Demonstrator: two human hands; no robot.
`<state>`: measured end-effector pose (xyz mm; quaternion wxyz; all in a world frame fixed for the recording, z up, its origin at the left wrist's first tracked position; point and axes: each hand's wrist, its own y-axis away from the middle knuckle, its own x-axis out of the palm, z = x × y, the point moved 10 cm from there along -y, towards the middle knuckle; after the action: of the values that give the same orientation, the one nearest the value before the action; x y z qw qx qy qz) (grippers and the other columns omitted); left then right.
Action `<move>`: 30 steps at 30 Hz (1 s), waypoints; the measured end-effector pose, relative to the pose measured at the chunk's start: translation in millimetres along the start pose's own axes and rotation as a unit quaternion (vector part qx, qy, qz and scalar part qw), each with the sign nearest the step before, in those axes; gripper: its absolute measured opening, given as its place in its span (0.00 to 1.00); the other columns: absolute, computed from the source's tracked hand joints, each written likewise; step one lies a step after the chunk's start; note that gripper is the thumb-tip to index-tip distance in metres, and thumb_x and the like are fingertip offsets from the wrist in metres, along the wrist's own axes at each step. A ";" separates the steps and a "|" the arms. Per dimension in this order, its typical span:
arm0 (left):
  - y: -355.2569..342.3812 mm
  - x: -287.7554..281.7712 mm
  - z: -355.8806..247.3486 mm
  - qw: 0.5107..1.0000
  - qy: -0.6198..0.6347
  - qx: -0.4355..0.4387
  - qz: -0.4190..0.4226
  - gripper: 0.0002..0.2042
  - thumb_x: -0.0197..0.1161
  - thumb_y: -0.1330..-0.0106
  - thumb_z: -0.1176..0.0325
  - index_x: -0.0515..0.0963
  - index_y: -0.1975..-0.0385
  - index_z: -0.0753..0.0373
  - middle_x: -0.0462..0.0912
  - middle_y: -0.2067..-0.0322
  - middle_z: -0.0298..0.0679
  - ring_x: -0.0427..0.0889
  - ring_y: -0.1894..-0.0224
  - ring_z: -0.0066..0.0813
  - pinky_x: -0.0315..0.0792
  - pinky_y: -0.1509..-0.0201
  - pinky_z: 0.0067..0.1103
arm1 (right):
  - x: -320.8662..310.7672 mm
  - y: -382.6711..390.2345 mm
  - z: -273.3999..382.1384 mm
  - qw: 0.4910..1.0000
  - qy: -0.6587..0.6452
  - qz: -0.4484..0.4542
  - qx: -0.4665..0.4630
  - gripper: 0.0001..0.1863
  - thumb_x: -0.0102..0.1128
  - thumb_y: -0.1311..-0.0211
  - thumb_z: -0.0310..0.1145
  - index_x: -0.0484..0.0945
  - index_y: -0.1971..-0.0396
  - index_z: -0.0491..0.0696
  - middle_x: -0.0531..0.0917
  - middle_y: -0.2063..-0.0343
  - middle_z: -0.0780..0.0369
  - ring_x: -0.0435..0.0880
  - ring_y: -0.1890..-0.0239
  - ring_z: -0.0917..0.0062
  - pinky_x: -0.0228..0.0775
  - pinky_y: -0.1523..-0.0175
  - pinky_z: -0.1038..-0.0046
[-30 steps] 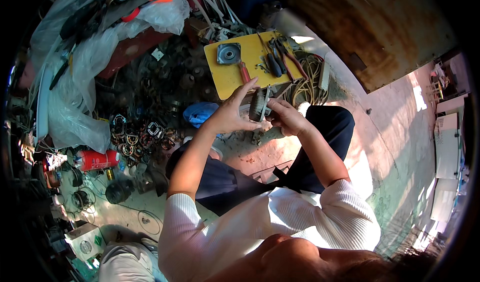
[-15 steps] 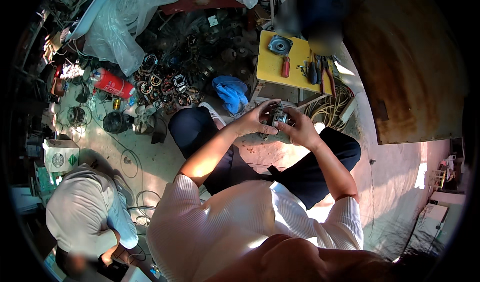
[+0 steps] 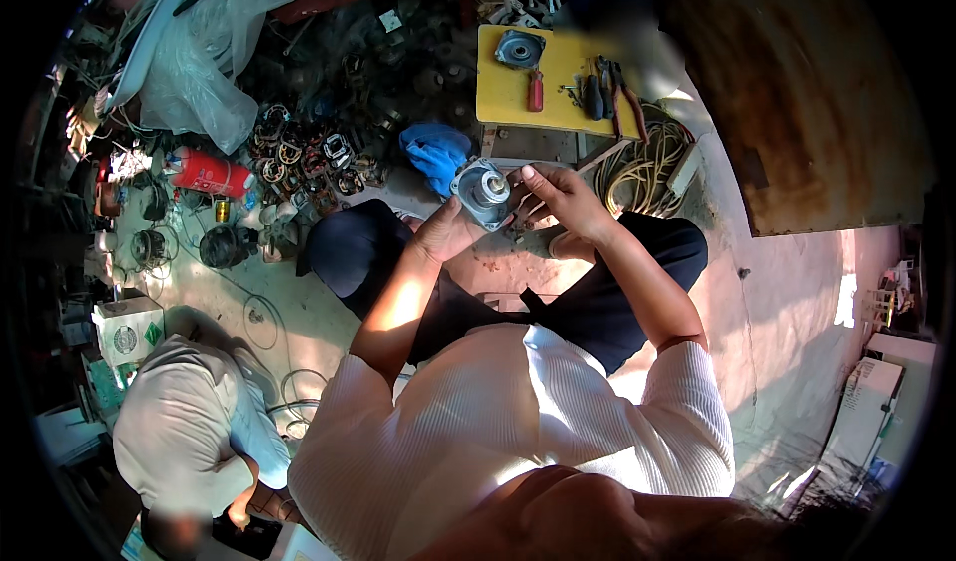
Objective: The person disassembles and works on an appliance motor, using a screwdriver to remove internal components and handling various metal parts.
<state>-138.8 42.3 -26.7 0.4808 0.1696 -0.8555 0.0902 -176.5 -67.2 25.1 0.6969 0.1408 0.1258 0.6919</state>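
Note:
Above the floor between my knees, a small electric motor point(image 3: 484, 193) is tilted so that its silvery round end, with a hub in the middle, faces up. My left hand point(image 3: 450, 228) grips it from the lower left, the thumb along its rim. At its right side are the curled fingers of my right hand point(image 3: 564, 203), with the thumb raised near the rim. Dark parts beside the motor are partly hidden by those fingers. Beyond, on a small yellow table point(image 3: 498, 103), lie a square metal motor cover point(image 3: 520, 49) and a red-handled screwdriver point(image 3: 536, 91).
Dark-handled tools point(image 3: 602, 88) and pliers lie on the table's right, with coiled cable point(image 3: 647, 168) below. A blue cloth point(image 3: 434, 153), piled motor parts point(image 3: 309, 158) and a red cylinder point(image 3: 209, 173) fill the far left. Another person point(image 3: 189, 422) crouches at left.
The motor has turned so its silvery end faces up, and it has shifted left and slightly farther away. My right hand has loosened, its thumb lifting. The view has shifted too.

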 end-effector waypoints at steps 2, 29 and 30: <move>-5.3 -4.6 -2.4 1.000 0.005 -0.001 -0.001 0.50 0.73 0.49 0.39 0.57 0.29 0.55 0.63 0.32 0.41 0.62 0.29 0.42 0.58 0.26 0.42 | -8.9 -1.6 3.1 0.999 -0.025 -0.014 -0.018 0.24 0.47 0.24 0.49 0.77 0.48 0.42 0.83 0.61 0.64 0.81 0.64 0.82 0.75 0.55 0.78; -258.6 4.3 -82.6 0.743 -0.650 0.042 -0.156 0.48 0.78 0.55 0.48 0.65 0.34 0.63 0.78 0.44 0.44 0.79 0.46 0.36 0.73 0.44 0.26 | -158.8 -41.7 -53.9 0.854 -0.481 -0.188 -0.058 0.18 0.47 0.25 0.34 0.69 0.43 0.41 0.77 0.51 0.54 0.79 0.51 0.69 0.73 0.44 0.66; -268.8 7.7 -82.5 0.684 -0.711 0.036 -0.157 0.48 0.79 0.57 0.47 0.66 0.34 0.64 0.77 0.44 0.46 0.79 0.45 0.38 0.72 0.43 0.27 | -162.1 -35.6 -60.2 0.853 -0.482 -0.194 -0.057 0.17 0.47 0.25 0.34 0.69 0.43 0.41 0.77 0.52 0.55 0.79 0.51 0.70 0.74 0.44 0.67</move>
<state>24.1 -182.0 20.5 -0.2714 0.3322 -0.8974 -0.1032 -167.5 -228.0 -47.2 0.7969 0.3891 -0.2411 0.3942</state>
